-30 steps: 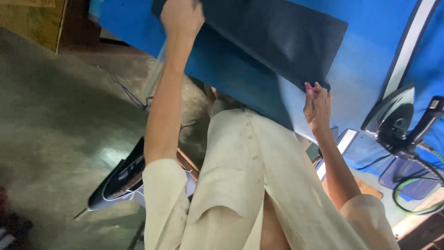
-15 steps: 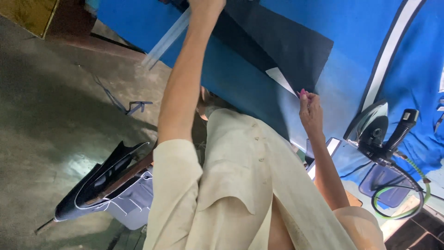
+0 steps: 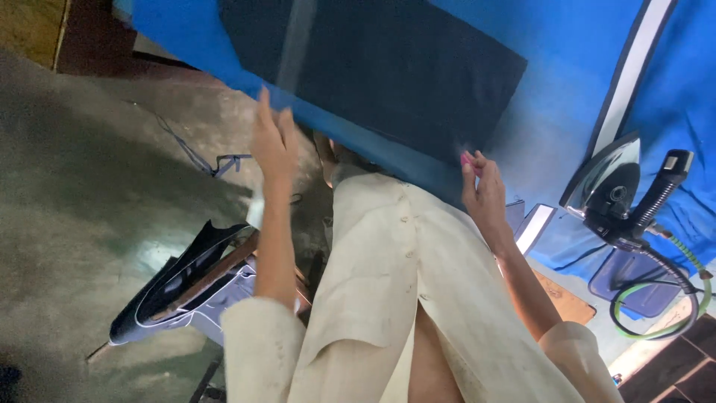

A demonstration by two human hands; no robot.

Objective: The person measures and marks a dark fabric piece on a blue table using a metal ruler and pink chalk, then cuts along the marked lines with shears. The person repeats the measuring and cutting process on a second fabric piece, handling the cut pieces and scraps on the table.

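Dark cloth [image 3: 388, 75] lies flat on the blue-covered desk [image 3: 559, 97], its near edge just beyond our hands. Our left hand [image 3: 274, 142] hovers at the desk's front edge with fingers [image 3: 265, 112] spread and holding nothing, while our right hand [image 3: 483, 190] touches the blue cover near the cloth's corner, fingers curled; whether they pinch anything, we cannot tell. An iron [image 3: 608, 186] stands upright to the right.

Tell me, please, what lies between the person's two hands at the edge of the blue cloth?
In the head view, between the left hand and the right hand runs the blue cloth edge, with the dark cloth panel just above it and the cream garment below.
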